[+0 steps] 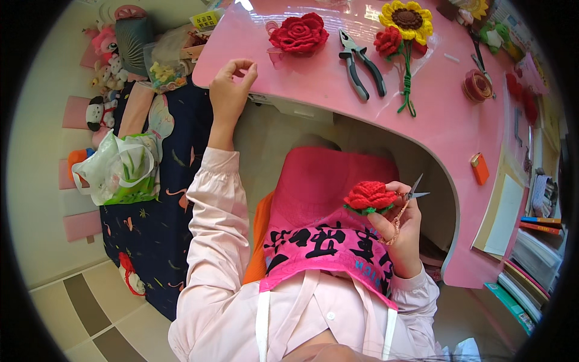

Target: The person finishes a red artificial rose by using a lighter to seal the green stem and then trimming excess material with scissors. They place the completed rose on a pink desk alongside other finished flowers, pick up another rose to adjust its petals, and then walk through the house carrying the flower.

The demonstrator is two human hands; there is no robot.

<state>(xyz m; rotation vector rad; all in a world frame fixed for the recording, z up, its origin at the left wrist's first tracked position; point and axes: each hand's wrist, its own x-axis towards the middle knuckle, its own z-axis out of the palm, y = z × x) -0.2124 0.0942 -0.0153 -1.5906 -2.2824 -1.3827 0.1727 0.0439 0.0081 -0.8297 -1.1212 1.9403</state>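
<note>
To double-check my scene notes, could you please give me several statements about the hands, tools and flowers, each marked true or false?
1. The right hand holds a red crocheted rose. True.
2. The scissors lie on the pink desk. False: the scissors are in the right hand.
3. The pliers rest on the pink desk. True.
4. The sunflower lies left of the pliers. False: the sunflower is to their right.
5. The left hand is apart from the pliers. True.
</note>
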